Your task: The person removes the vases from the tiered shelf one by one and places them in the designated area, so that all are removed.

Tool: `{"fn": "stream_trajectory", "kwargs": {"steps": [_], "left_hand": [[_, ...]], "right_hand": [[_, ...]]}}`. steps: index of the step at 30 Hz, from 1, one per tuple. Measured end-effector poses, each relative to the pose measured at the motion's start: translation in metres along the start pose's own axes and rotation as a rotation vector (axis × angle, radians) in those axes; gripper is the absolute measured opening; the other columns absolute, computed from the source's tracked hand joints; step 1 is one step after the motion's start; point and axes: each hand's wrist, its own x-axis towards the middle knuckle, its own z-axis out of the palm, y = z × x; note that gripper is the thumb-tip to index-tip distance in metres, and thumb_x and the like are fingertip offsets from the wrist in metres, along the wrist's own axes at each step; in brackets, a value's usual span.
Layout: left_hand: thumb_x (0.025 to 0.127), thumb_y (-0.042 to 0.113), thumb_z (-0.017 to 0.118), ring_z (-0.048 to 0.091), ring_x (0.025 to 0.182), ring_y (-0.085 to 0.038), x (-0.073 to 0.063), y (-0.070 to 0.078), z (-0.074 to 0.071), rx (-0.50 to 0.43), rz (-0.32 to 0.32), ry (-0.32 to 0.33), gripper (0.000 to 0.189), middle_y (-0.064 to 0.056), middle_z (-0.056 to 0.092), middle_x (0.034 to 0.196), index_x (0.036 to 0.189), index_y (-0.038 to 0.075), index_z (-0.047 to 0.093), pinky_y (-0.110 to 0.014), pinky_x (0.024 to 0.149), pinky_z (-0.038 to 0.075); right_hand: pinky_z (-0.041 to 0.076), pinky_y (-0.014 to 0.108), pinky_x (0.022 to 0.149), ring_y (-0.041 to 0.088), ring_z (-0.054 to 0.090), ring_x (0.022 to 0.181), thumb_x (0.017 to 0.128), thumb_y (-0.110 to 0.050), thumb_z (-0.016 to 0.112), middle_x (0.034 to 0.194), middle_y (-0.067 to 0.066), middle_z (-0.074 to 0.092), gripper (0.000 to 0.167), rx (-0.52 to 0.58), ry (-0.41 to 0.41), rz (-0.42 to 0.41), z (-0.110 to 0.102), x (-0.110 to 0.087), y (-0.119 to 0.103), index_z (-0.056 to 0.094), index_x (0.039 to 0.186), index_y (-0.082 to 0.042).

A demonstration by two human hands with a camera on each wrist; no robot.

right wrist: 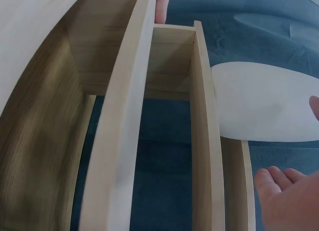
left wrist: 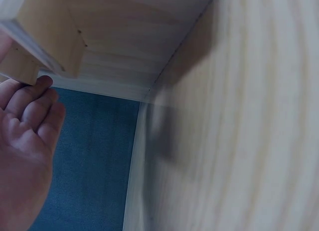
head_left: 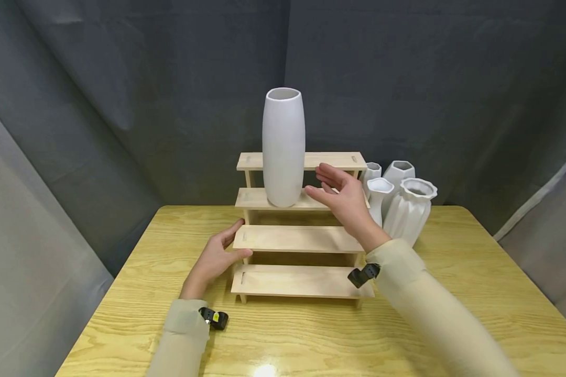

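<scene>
A tall white vase (head_left: 283,149) stands upright on the second tier from the top of a wooden stepped stand (head_left: 302,238), left of its middle. My right hand (head_left: 344,201) is just to the vase's right, over the upper tiers, fingers extended and thumb apart. In the right wrist view a gap shows between those fingers (right wrist: 273,178) and the vase (right wrist: 269,102). My left hand (head_left: 217,259) holds the stand's left side, thumb at the end of a middle tier and fingers behind. In the left wrist view the left hand's fingers (left wrist: 37,104) bend against the wood.
Several smaller white vases, among them a ruffled-rim fluted vase (head_left: 410,209) and a slim flared vase (head_left: 379,196), stand close together right of the stand. The stand is on a wood-grain table (head_left: 283,335). A dark grey curtain (head_left: 193,104) hangs behind it.
</scene>
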Motion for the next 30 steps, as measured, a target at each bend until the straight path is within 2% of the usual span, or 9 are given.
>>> {"fn": "stream_trajectory", "kwargs": {"steps": [6, 15, 25, 30], "left_hand": [[0.083, 0.042, 0.079, 0.029, 0.144, -0.026, -0.002, 0.001, 0.002, 0.006, 0.035, 0.020, 0.085, 0.009, 0.030, 0.157, 0.154, 0.024, 0.036, -0.046, 0.116, 0.026], [0.083, 0.041, 0.079, 0.029, 0.144, -0.027, -0.002, 0.001, 0.003, 0.000, 0.042, 0.020, 0.085, 0.010, 0.030, 0.157, 0.154, 0.025, 0.036, -0.046, 0.116, 0.026], [0.084, 0.041, 0.079, 0.029, 0.143, -0.026, -0.002, 0.000, 0.003, 0.002, 0.058, 0.014, 0.085, 0.011, 0.032, 0.156, 0.154, 0.024, 0.035, -0.047, 0.115, 0.027], [0.083, 0.041, 0.079, 0.029, 0.144, -0.026, -0.001, -0.002, 0.001, -0.004, 0.045, 0.020, 0.085, 0.011, 0.031, 0.156, 0.154, 0.025, 0.036, -0.045, 0.115, 0.027]], "right_hand": [[0.037, 0.030, 0.110, 0.021, 0.047, 0.133, 0.082, -0.017, 0.083, 0.146, 0.013, 0.049, 0.076, 0.034, -0.012, -0.003, 0.008, 0.009, 0.000, 0.045, 0.146, -0.001], [0.036, 0.025, 0.109, 0.018, 0.044, 0.134, 0.081, -0.021, 0.084, 0.147, 0.006, 0.048, 0.081, 0.053, -0.022, 0.013, 0.019, 0.017, -0.003, 0.043, 0.149, -0.005], [0.032, 0.031, 0.113, 0.017, 0.047, 0.131, 0.081, -0.017, 0.084, 0.141, 0.004, 0.051, 0.073, 0.093, -0.045, -0.021, 0.027, 0.025, -0.003, 0.049, 0.145, -0.010], [0.033, 0.027, 0.112, 0.017, 0.047, 0.130, 0.081, -0.016, 0.084, 0.141, 0.003, 0.052, 0.072, 0.121, -0.058, -0.032, 0.032, 0.029, -0.003, 0.050, 0.144, -0.009]]}}
